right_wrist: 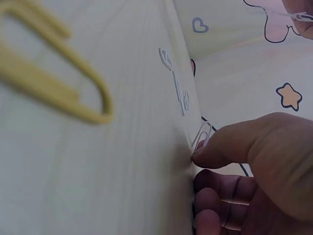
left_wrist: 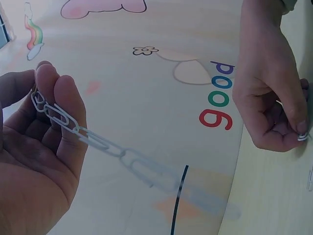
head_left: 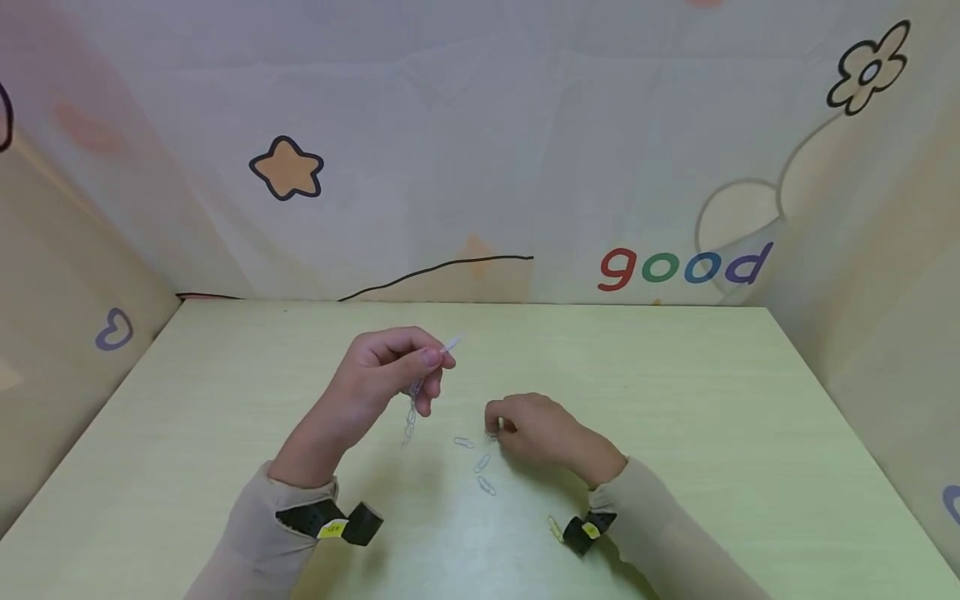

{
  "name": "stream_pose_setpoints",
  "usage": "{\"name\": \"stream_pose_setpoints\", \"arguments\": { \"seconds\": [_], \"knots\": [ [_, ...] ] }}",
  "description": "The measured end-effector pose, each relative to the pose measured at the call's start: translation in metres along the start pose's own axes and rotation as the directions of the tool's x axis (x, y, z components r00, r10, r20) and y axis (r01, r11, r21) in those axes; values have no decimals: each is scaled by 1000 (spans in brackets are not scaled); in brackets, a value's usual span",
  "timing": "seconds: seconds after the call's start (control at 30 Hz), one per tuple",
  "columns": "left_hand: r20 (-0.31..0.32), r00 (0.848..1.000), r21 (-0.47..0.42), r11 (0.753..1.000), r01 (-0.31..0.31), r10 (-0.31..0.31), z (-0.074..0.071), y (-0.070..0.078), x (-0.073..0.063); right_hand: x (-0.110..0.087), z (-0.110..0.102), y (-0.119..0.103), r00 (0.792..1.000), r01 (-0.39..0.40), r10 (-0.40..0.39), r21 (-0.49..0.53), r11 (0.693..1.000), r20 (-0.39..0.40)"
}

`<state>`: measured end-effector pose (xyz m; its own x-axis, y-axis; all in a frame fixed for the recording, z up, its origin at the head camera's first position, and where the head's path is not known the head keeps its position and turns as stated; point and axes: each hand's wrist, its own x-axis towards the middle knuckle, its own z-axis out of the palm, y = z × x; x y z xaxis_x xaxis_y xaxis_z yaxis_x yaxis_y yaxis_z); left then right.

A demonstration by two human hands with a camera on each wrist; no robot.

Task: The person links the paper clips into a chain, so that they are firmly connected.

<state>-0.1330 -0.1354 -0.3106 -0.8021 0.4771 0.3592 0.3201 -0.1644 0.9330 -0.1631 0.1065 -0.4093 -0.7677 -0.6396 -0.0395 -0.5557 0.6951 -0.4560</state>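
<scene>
My left hand [head_left: 378,367] is raised above the table, pinching a white paper clip [head_left: 452,342] between thumb and forefinger. A chain of linked white paper clips [left_wrist: 98,139] dangles from that hand; its lower end is blurred in the left wrist view. Down at the tabletop, my right hand [head_left: 536,429] pinches a single white paper clip [right_wrist: 203,134] between thumb and forefinger, its other fingers curled. Just left of the right hand lie three loose white paper clips [head_left: 482,463].
A yellow paper clip [head_left: 554,528] lies on the pale table [head_left: 675,375] near the right wrist camera [head_left: 581,535]. Printed fabric walls [head_left: 450,167] close off the table's back and sides.
</scene>
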Motion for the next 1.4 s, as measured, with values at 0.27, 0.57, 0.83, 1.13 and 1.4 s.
{"name": "stream_pose_setpoints", "arguments": {
  "seconds": [0.27, 0.57, 0.83, 1.13, 1.4],
  "knots": [
    [-11, 997, 73, 995, 74, -74, 5, -5, -1, -3, -9, 3, 993, -106, 118, 270, 957, -27],
    [-65, 992, 248, 962, 119, -106, 8, -5, -2, -23, -47, -20, 971, 101, 57, 616, 781, -231],
    [-66, 987, 390, 907, 158, -144, 17, -2, -3, -39, -66, -44, 923, 231, 23, 602, 765, -384],
    [-44, 996, 485, 869, 94, -83, 25, 4, -4, -49, -72, -56, 880, 292, -33, 486, 824, -473],
    [-39, 995, 400, 912, 96, -87, 26, 7, -3, -49, -70, -54, 831, 350, -151, 291, 890, -536]
  ]
}}
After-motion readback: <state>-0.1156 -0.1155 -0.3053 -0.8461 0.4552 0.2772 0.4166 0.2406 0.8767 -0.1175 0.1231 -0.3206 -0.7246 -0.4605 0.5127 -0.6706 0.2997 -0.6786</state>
